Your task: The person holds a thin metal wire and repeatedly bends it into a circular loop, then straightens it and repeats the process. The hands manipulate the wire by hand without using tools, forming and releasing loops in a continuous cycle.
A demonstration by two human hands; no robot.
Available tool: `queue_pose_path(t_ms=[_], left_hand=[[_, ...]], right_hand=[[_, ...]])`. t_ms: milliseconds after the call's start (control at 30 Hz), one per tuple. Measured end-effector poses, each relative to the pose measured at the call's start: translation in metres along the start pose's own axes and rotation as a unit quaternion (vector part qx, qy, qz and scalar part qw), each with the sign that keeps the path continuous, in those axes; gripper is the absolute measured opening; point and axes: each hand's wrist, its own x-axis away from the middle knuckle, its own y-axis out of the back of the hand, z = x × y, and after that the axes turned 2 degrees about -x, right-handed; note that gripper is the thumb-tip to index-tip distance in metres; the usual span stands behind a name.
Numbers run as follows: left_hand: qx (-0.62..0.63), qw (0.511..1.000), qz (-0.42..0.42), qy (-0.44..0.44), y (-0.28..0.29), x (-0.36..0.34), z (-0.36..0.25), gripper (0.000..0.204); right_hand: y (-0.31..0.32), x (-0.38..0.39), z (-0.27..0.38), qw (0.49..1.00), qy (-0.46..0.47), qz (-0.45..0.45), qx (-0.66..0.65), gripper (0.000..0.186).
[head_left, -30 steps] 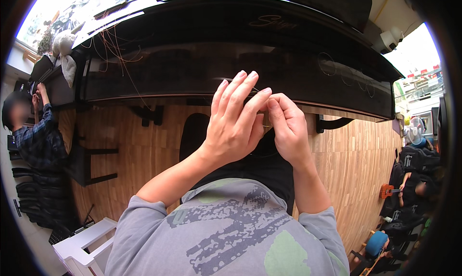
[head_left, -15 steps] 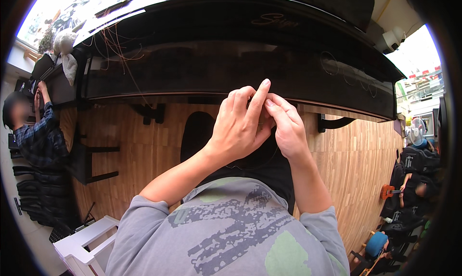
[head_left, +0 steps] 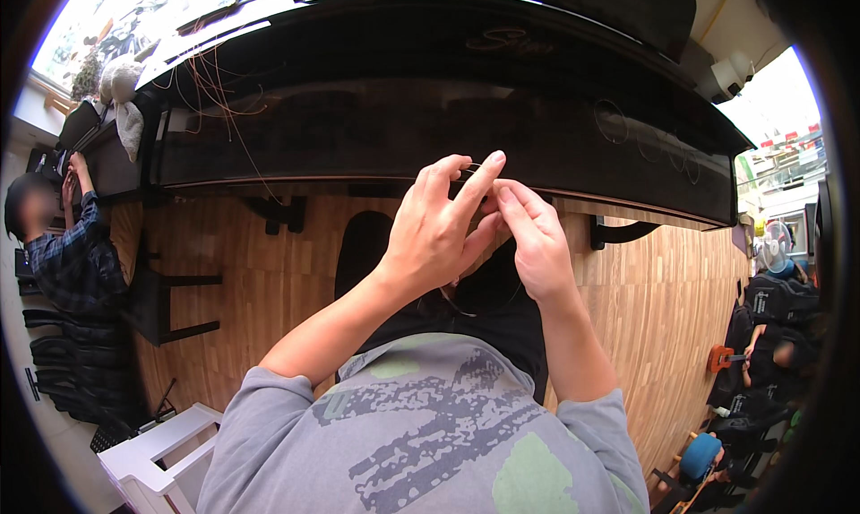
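My left hand (head_left: 430,227) and my right hand (head_left: 539,245) meet in front of a closed black piano (head_left: 358,124). A thin wire-like string (head_left: 471,167) shows as a short dark line at the left hand's fingertips. The left index finger stretches out past it, while the thumb and other fingers bend in around the string. Close beside, the right thumb and fingers are pinched together; the fingers hide most of what lies between them. A fine curved strand (head_left: 459,312) shows below the hands, over my dark lap.
Loose copper-coloured strings (head_left: 213,88) trail over the piano's left end; coiled thin strings (head_left: 614,120) lie at its right. A seated person (head_left: 76,245) works at the far left, near a black stool (head_left: 175,303). A white wooden frame (head_left: 166,451) stands at lower left.
My hands have drawn slightly apart at the fingertips, and the left has shifted a little left. A bit of the string now shows between the left fingers.
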Motion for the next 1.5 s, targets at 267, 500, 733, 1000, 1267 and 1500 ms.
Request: queue_pose_path(t_ms=[267,500,733,1000,1267,1500], left_hand=[[0.146,0.982,-0.009,0.121,0.006,-0.005,0.010,0.061],[0.368,0.899,-0.009,0.236,-0.003,0.001,0.022,0.051],[0.657,0.677,-0.003,0.333,-0.009,0.001,0.013,0.053],[0.801,0.471,0.003,0.370,0.000,0.002,0.011,0.058],[0.776,0.481,-0.015,0.408,-0.001,-0.002,0.013,0.054],[0.791,0.469,-0.061,0.388,0.000,-0.002,0.012,0.040]], right_hand=[[-0.006,0.023,0.025,0.986,0.022,-0.058,0.154,0.021],[-0.003,0.028,0.065,0.920,0.181,-0.053,0.343,0.010],[-0.012,-0.006,0.034,0.855,0.241,0.029,0.458,0.010],[-0.017,-0.003,0.000,0.803,0.269,-0.013,0.531,0.009],[-0.019,0.008,0.002,0.714,0.340,0.008,0.613,0.024],[-0.024,0.009,-0.013,0.724,0.386,-0.023,0.571,0.018]])
